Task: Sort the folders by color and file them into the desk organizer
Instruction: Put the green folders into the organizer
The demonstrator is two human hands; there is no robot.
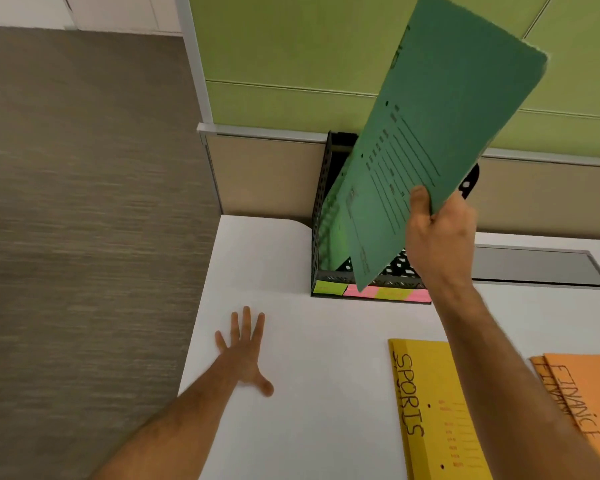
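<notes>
My right hand (439,233) grips a green folder (426,133) by its lower right edge and holds it tilted above the black mesh desk organizer (317,216). The folder's lower corner hangs over the organizer's front rim. Another green folder (331,233) stands in the organizer's leftmost slot. Green, pink and yellow sticky labels (371,292) run along the organizer's front. My left hand (245,351) lies flat on the white desk (291,427), fingers spread, holding nothing. A yellow folder marked SPORTS (430,410) and orange folders marked FINANCE (589,393) lie on the desk at the lower right.
A green and beige partition wall (274,81) stands right behind the organizer. The desk's left edge drops to grey carpet (84,202). A grey cable flap (534,266) is set into the desk to the right of the organizer.
</notes>
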